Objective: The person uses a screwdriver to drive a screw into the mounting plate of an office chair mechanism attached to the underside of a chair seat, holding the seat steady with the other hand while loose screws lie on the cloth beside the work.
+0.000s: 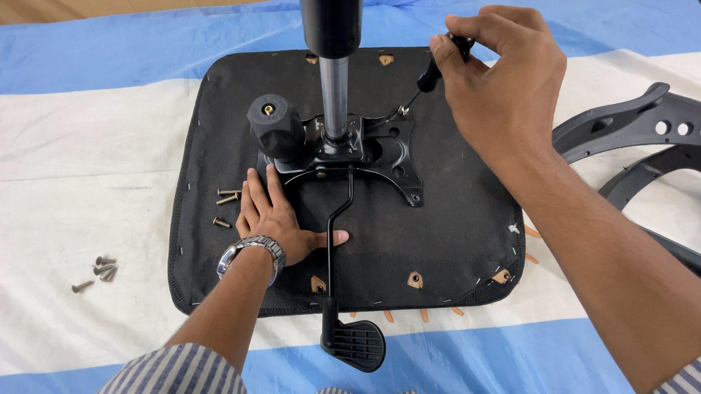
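Two hands work on an upturned black fabric-covered seat pad (444,225) lying mid-cloth. The right hand (501,85) pinches a black-handled screwdriver (433,71), tip at the black metal tilt plate's (396,148) far corner. The left hand (274,221) lies flat, fingers spread, pressing the pad beside loose brass-coloured screws (226,198). A slanted driver could slip off the screw head, I judge.

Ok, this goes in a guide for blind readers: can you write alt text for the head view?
A person's right hand turns a black-handled screwdriver at a metal mechanism plate on an upturned black chair seat, while the left hand presses flat on the seat. Loose screws lie beside it, on a blue and white cloth.
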Demonstrator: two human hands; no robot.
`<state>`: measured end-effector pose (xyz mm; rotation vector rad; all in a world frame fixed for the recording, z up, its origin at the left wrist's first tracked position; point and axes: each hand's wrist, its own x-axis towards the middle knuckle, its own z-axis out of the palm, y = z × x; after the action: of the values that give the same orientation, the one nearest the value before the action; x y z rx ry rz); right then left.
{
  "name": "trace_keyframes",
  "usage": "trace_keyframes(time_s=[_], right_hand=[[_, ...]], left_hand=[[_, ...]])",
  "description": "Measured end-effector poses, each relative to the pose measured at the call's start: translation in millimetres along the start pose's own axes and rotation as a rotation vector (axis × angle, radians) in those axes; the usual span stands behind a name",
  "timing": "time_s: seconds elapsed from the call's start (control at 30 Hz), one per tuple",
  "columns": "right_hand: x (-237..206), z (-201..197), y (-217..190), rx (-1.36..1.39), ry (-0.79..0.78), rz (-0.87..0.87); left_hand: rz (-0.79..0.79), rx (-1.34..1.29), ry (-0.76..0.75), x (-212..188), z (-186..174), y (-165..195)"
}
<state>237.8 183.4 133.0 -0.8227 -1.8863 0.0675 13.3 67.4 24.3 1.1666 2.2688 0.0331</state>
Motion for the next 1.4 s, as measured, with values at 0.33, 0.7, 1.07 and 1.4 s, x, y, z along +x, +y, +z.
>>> trace_keyframes(time_s=[0.33,0.7,1.07,1.4], right_hand=[[-0.2,-0.4,6.5,-0.007,-0.029,0.087],[-2.6,1.1,6.1,-0.015,0.038,-0.036],[5.9,-5.3,5.4,0.008,-0.023,0.155],[2.2,2.9,13.1,-0.016,-0.023,0.058]], left_hand=[[-0.003,0.003,-0.008,-0.2,0.9,0.2],[-0.01,-0.007,-0.007,-0.6,-0.7,1.2],[-0.001,-0.004,0.001,-0.6,0.2,0.5],[-0.004,-0.01,0.0,-0.4,0.2,0.8]])
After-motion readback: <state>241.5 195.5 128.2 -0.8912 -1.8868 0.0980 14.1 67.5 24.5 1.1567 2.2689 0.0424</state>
